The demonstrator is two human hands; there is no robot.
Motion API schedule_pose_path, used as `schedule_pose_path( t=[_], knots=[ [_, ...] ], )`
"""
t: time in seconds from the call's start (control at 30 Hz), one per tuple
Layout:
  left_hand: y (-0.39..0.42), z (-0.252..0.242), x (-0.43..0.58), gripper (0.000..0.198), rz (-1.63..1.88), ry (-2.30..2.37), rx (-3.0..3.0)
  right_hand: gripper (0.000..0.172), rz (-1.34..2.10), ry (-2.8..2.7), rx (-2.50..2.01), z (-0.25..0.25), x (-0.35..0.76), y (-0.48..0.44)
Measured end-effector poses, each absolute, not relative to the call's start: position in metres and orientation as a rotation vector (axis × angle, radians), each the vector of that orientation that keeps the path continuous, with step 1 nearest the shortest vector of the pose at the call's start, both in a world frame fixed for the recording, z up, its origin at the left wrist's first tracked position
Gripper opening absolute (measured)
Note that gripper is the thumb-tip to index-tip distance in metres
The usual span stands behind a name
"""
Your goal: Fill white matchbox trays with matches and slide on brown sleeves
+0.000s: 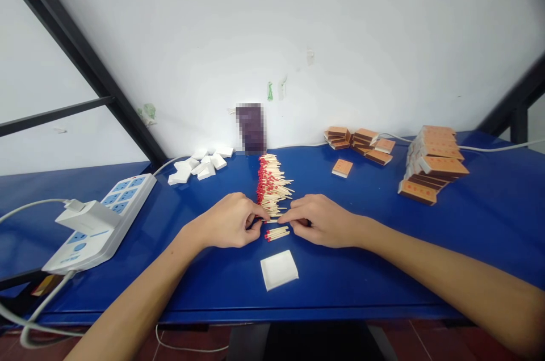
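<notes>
A long heap of red-tipped matches (270, 182) lies in the middle of the blue table, red heads to the left. My left hand (236, 220) is at the near left end of the heap, its index fingertip at the head of a single match (271, 221). From the other side my right hand (321, 220) points its index finger at that match's bare end. Both hands have index finger and thumb apart, other fingers curled. A small group of matches (277, 233) lies just nearer to me. Closer still is a white matchbox tray (279, 270).
Several white trays (200, 166) lie at the back left. Orange matchboxes (360, 144) lie at the back right, one single matchbox (342, 168) nearer, and a larger stack (436, 162) farther right. A white power strip (102, 225) with a plugged-in adapter and cables occupies the left.
</notes>
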State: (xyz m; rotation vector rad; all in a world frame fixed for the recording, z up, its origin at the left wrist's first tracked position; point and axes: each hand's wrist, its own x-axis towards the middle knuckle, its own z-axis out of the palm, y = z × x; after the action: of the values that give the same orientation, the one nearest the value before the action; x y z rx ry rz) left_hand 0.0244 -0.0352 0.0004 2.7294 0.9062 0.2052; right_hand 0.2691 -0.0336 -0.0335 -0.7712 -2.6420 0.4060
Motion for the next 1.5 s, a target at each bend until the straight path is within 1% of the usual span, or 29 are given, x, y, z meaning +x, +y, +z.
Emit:
schedule_pose_path(
  t=[0.37, 0.6, 0.73, 0.97, 1.23, 1.37, 1.5],
  knots=[
    [-0.0401, 0.0036, 0.0264, 0.028, 0.189, 0.913, 2.557, 0.032, 0.395, -2.666, -0.764, -0.0332, 0.2692, -0.0327],
    [-0.0368, 0.0, 0.0246, 0.036, 0.178, 0.947, 2.531, 0.031, 0.434, -2.641, -0.731, -0.0351, 0.2693, -0.0321],
    [-0.0343, -0.0007, 0.0234, 0.035, 0.179, 0.935, 2.553, 0.031, 0.461, -2.637, -0.686, -0.0342, 0.2694, -0.0334],
    [-0.0337, 0.0006, 0.0234, 0.035, 0.176, 0.903, 2.561, 0.04, 0.486, -2.661, -0.632, -0.0329, 0.2705, -0.0353],
    [-0.033, -0.0012, 0.0218, 0.035, 0.218, 0.899, 2.581, 0.035, 0.441, -2.599, -0.713, -0.0336, 0.2691, -0.0355],
    [-0.0326, 0.0011, 0.0207, 0.031, 0.324, 0.944, 2.656, 0.034, 0.42, -2.549, -0.765, -0.0345, 0.2686, -0.0348],
    [-0.0324, 0.0016, 0.0213, 0.027, 0.341, 0.965, 2.712, 0.033, 0.411, -2.552, -0.778, -0.0351, 0.2683, -0.0344]
  ],
)
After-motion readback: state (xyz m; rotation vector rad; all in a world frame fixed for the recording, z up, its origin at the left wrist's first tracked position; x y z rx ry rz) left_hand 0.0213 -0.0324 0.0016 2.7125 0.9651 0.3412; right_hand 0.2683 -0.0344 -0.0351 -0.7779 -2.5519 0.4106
